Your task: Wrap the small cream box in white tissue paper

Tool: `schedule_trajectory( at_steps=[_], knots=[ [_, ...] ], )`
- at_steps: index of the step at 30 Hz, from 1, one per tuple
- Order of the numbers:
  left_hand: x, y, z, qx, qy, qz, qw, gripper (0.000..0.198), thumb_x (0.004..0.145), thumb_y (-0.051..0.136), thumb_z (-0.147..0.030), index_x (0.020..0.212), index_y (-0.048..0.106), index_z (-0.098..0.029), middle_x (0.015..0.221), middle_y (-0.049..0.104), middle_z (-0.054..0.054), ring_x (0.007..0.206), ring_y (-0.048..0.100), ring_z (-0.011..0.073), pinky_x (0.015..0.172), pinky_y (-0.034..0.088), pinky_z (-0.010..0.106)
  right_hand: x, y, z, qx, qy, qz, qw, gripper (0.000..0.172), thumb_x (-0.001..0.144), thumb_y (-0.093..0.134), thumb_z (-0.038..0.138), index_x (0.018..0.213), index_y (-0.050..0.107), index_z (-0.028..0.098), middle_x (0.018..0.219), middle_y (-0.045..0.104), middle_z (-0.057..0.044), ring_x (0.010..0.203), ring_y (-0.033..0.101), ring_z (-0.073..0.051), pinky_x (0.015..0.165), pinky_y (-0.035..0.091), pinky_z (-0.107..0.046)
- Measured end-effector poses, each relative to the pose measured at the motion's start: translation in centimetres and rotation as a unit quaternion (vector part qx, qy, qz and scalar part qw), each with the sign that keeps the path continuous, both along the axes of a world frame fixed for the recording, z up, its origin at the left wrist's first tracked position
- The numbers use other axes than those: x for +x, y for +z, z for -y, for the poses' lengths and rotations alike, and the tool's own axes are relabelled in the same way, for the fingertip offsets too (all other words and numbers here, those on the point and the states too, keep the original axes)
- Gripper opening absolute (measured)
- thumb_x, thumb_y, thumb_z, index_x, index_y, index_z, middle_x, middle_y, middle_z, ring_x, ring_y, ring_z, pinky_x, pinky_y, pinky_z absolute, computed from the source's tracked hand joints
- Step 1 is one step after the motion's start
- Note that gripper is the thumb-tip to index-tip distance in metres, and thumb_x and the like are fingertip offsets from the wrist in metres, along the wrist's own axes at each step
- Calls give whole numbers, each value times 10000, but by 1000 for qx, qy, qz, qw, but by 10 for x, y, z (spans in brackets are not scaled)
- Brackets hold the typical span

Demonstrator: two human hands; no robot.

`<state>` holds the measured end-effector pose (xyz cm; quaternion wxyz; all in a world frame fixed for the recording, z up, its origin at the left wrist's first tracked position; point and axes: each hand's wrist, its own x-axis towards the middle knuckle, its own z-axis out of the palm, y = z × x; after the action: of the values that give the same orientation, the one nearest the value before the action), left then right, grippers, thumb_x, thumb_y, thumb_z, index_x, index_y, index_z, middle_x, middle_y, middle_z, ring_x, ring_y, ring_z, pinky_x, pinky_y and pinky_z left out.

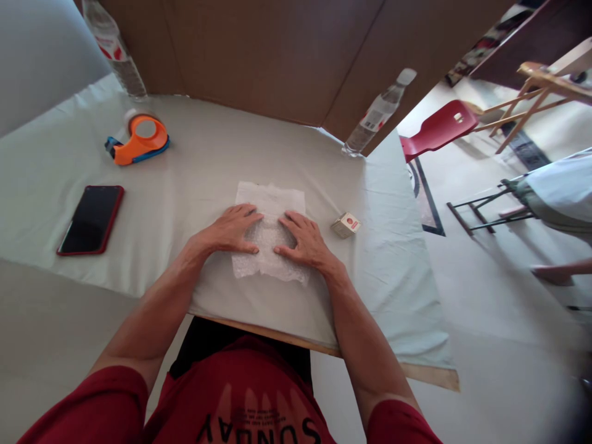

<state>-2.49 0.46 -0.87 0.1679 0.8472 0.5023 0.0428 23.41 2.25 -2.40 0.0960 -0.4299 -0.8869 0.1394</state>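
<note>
Your left hand and right hand lie open on bubble wrap near the worktop front edge, apparently smoothing it; the next move calls for even pressure.

The bubble wrap near the front edge of the desk is whitish, finely dotted; the cloth pale grey-green. Toward the left edge, the tape dispenser is orange and blue, the phone black with red rim; toward the right, the box is cream with a red mark.
</note>
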Motion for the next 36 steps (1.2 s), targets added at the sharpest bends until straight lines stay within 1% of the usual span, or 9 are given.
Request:
schedule_trajectory(
  at_steps=[6,10,14,17,20,23,26,29,36],
  knots=[
    [0,0,0,2,1,12,1000,860,762,712,-576,1480,440,-190,1605,361,181,1499,312,350,1226,243,488,-5,-3,4,16,-19,-23,999,688,866,617,606,1415,548,197,1544,479,-159,1445,410,-327,1165,326,-512],
    [2,3,2,0,7,11,1000,893,751,721,-581,1491,423,-180,1606,354,180,1501,303,351,1221,248,471,-11,0,9,64,-49,-97,992,455,923,563,483,1258,659,190,1376,635,-154,1302,556,-296,1110,393,-479],
    [3,6,2,-8,3,7,1000,916,733,736,-566,1494,418,-169,1609,338,183,1499,295,371,1218,245,464,-2,14,5,199,-132,-178,955,264,940,501,364,1041,704,230,1175,719,-109,1168,628,-279,1077,406,-497],
    [3,5,1,-4,-3,13,1000,893,743,721,-568,1492,420,-187,1608,344,172,1492,300,386,1217,242,479,24,23,-7,278,-235,-184,913,307,869,576,369,1122,664,219,1278,659,-125,1258,566,-326,1100,362,-553],
    [3,4,1,1,-2,17,1000,879,750,710,-575,1493,416,-207,1602,357,164,1484,317,383,1211,253,483,58,27,-20,219,-332,-134,907,626,762,663,413,1332,560,176,1423,564,-190,1328,498,-392,1067,378,-599],
    [3,3,1,2,-2,15,1000,885,756,706,-573,1499,409,-195,1602,357,175,1487,317,377,1214,252,483,87,23,-24,78,-370,-71,923,714,725,673,434,1379,539,181,1385,601,-197,1253,548,-421,1012,406,-646],
    [3,3,1,-1,1,13,1000,897,758,712,-563,1504,405,-170,1609,341,192,1500,298,372,1224,239,482,100,19,-24,0,-351,-56,935,611,717,664,386,1294,612,195,1198,699,-170,1078,640,-371,944,476,-585],
    [3,2,1,-2,6,16,1000,896,761,715,-561,1505,405,-171,1612,338,194,1507,287,369,1226,237,484,94,21,-23,23,-325,-108,939,512,729,661,375,1209,656,197,1064,728,-132,942,667,-305,878,526,-500],
    [-1,-6,-2,8,0,40,999,935,724,741,-591,1502,408,-194,1608,351,180,1497,307,373,1225,237,482,12,30,3,40,-89,-233,968,501,809,667,315,1299,606,230,1240,700,-96,1063,666,-244,937,529,-405]
  ],
)
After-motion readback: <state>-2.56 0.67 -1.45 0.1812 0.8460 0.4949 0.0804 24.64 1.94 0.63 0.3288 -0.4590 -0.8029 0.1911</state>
